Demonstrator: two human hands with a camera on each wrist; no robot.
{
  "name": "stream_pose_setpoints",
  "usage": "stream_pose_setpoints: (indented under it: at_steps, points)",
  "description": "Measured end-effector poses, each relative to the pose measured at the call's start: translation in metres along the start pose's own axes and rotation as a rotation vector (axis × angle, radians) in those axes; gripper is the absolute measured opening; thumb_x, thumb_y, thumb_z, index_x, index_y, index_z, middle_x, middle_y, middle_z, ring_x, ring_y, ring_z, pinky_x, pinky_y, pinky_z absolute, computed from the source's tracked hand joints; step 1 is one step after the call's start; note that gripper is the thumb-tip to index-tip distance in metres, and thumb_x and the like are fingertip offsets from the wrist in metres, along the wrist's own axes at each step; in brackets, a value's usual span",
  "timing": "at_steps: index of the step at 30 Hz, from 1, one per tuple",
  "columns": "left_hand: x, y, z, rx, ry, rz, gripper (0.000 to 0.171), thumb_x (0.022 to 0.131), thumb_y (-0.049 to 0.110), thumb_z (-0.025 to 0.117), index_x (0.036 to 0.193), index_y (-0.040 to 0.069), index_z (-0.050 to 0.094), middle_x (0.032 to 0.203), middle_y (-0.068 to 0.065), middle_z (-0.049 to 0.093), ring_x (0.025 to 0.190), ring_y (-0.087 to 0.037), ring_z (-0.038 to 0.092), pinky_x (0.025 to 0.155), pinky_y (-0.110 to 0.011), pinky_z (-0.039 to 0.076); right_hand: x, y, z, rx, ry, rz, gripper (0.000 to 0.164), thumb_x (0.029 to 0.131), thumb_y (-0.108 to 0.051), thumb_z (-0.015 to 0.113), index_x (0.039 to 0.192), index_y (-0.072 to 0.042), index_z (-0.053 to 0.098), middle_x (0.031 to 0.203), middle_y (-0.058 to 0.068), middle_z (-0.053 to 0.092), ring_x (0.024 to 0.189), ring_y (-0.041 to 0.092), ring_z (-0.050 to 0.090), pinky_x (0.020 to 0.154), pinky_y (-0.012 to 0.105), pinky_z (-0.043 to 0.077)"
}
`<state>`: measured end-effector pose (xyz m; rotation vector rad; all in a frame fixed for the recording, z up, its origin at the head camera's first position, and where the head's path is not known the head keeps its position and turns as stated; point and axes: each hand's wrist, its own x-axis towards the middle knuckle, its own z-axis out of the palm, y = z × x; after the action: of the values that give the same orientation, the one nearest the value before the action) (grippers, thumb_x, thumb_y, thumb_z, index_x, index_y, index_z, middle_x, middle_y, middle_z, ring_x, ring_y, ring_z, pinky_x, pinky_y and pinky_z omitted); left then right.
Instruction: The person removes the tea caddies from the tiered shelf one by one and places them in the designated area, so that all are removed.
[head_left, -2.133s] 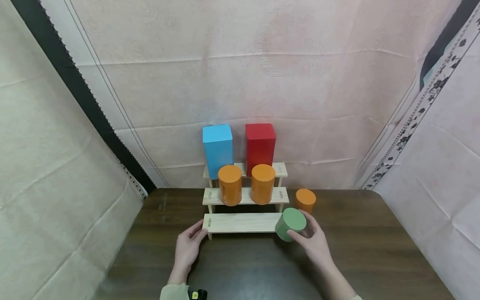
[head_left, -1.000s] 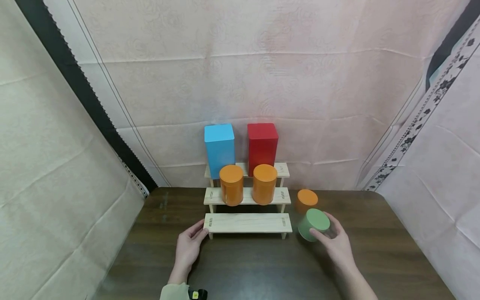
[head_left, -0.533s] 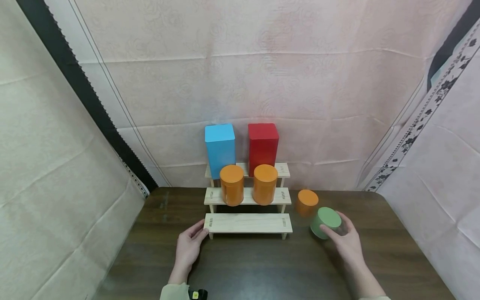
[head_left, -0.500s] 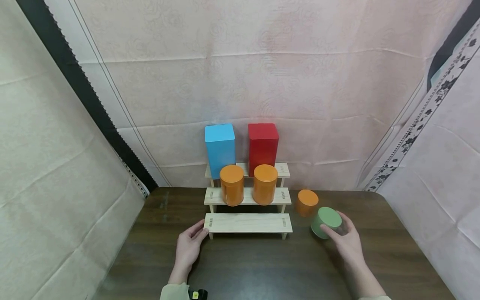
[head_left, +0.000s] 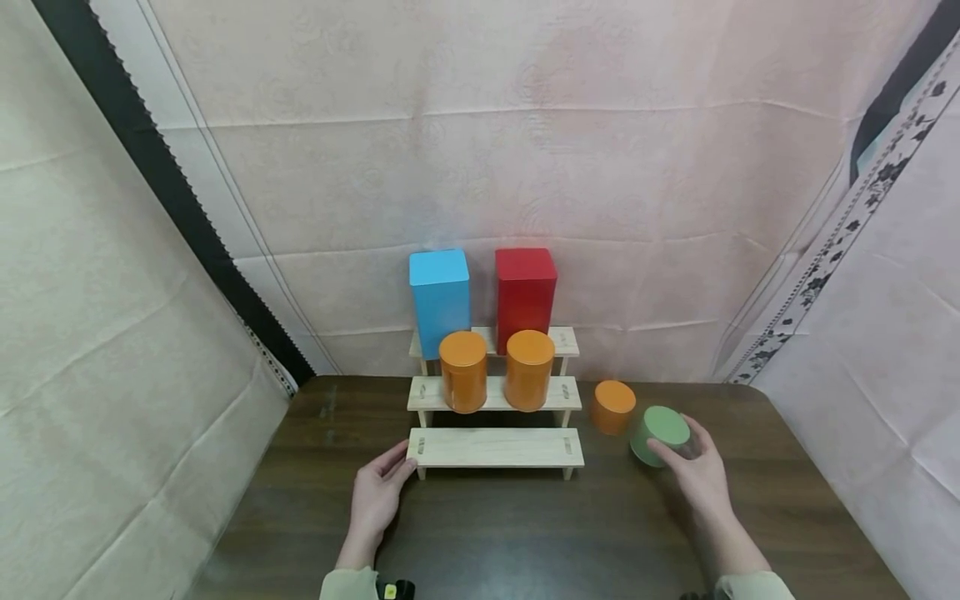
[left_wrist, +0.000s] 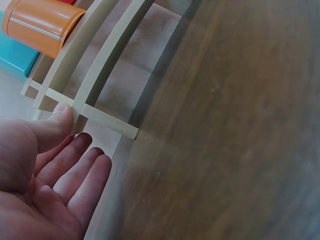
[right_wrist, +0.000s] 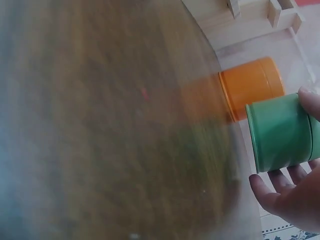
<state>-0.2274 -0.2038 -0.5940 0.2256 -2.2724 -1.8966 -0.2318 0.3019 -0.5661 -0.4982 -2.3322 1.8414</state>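
Note:
My left hand (head_left: 377, 492) pinches the left end of the lowest step of a three-tier wooden stand (head_left: 498, 448), its thumb (left_wrist: 62, 117) on the step's end and its other fingers below. In my right hand (head_left: 699, 475) is a green lidded canister (head_left: 654, 446), gripped near its lid between thumb and fingers. The canister stays close over the tabletop, right of the stand. Just behind and left of it stands an orange canister (head_left: 612, 408), shown beside it in the right wrist view too. The bottom step of the stand bears nothing.
Two orange canisters (head_left: 463, 375) stand on the middle step. A blue box (head_left: 440, 304) and a red box (head_left: 525, 292) are on the top step. The dark wooden table (head_left: 480, 542) ends at pale cloth (head_left: 375, 183) hung behind and at the sides.
My right hand has carried the green canister rightward off the bottom step's right end, then slightly away from me. The left hand has kept its place on the stand.

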Motion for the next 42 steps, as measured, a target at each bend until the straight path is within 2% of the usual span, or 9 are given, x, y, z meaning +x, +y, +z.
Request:
stream_pose_setpoints:
  at_steps: [6,16,25,32,42]
  points:
    - [-0.001,-0.001,-0.002,0.019,-0.002,-0.025,0.042,0.102,0.014,0.076,0.142,0.003,0.069,0.142,-0.018,0.067,0.131,-0.030,0.064,0.099,-0.030,0.056,0.014,0.002,0.000,-0.037,0.022,-0.016,0.109,0.092,-0.043,0.087,0.173,-0.013,0.019,0.178,0.012,0.012,0.163,0.036,0.008,0.127,0.063,0.013]
    - [0.000,-0.003,-0.002,0.013,-0.004,-0.021,0.042,0.102,0.014,0.076,0.142,0.004,0.069,0.141,-0.017,0.068,0.131,-0.030,0.065,0.095,-0.023,0.054,0.033,0.007,-0.003,-0.042,0.029,-0.031,0.107,0.095,-0.038,0.085,0.172,-0.010,0.017,0.178,0.017,0.010,0.163,0.040,0.007,0.127,0.063,0.013]
    - [0.001,-0.004,-0.001,0.018,-0.003,-0.026,0.042,0.102,0.014,0.076,0.142,0.004,0.069,0.141,-0.017,0.068,0.131,-0.030,0.065,0.098,-0.028,0.055,0.044,0.001,-0.003,-0.093,0.011,-0.040,0.107,0.097,-0.041,0.082,0.172,-0.008,0.015,0.178,0.020,0.008,0.162,0.043,0.008,0.127,0.064,0.013]
    - [0.001,-0.003,-0.001,0.019,-0.001,-0.023,0.042,0.102,0.013,0.076,0.142,0.004,0.069,0.142,-0.018,0.067,0.131,-0.030,0.065,0.100,-0.033,0.056,0.053,-0.002,-0.002,-0.134,-0.020,-0.032,0.106,0.097,-0.042,0.081,0.173,-0.011,0.014,0.178,0.019,0.008,0.162,0.044,0.007,0.126,0.067,0.014]
    - [0.001,-0.004,-0.001,0.011,-0.008,-0.019,0.042,0.103,0.015,0.076,0.143,0.005,0.068,0.143,-0.017,0.067,0.132,-0.030,0.064,0.099,-0.028,0.055,0.060,-0.005,-0.001,-0.142,-0.039,-0.018,0.107,0.097,-0.044,0.081,0.174,-0.015,0.012,0.178,0.018,0.004,0.162,0.047,0.003,0.124,0.071,0.011]
